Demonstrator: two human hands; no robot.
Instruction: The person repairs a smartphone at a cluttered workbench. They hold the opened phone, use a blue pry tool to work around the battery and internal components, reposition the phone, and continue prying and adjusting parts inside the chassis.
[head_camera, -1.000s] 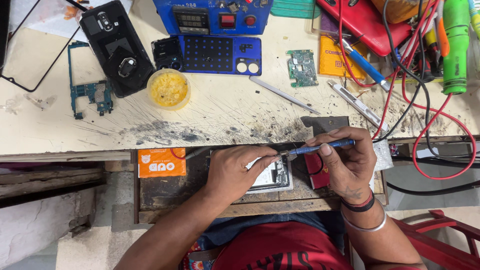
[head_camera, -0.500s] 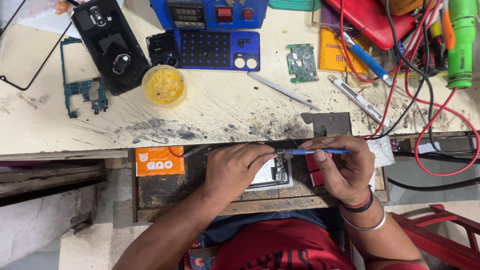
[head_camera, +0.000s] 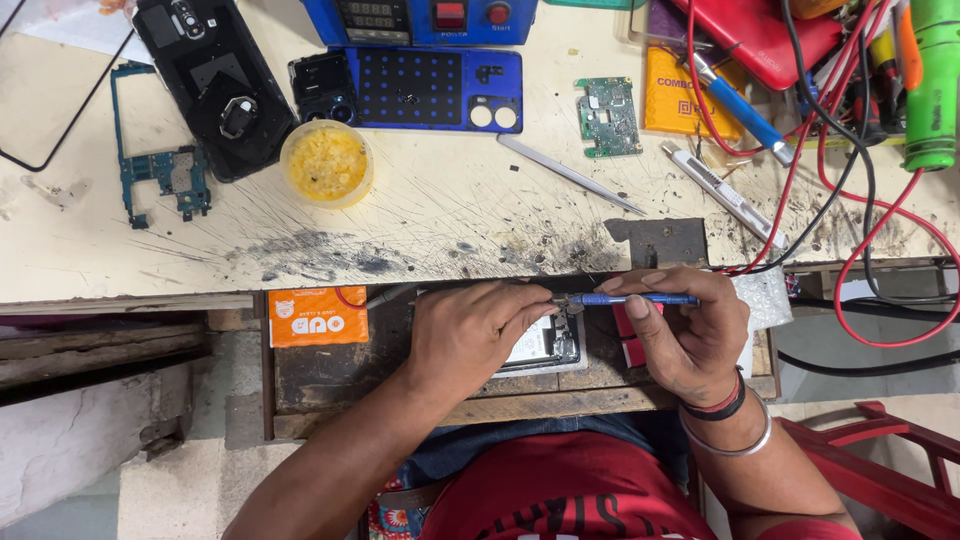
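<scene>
Pinching a blue screwdriver (head_camera: 640, 299) in my right hand (head_camera: 690, 335), shaft level, tip pointing left at the opened phone (head_camera: 545, 345) in the drawer, w/ left hand (head_camera: 470, 335) clamped over it. Tip could slip & gouge the board if I push off-axis. Beyond: scarred workbench (head_camera: 450, 230).

The tool (head_camera: 635, 298) was blue with a silver tip. The tub (head_camera: 326, 162) was yellow, the card (head_camera: 317, 316) orange with white marks. The boards (head_camera: 608, 116) were green; the plate (head_camera: 440, 88) was blue, dotted with dark holes. The bench (head_camera: 450, 215) was cream, streaked black. Wires (head_camera: 880, 250) ran red and black. The shirt (head_camera: 560, 495) was red.
</scene>
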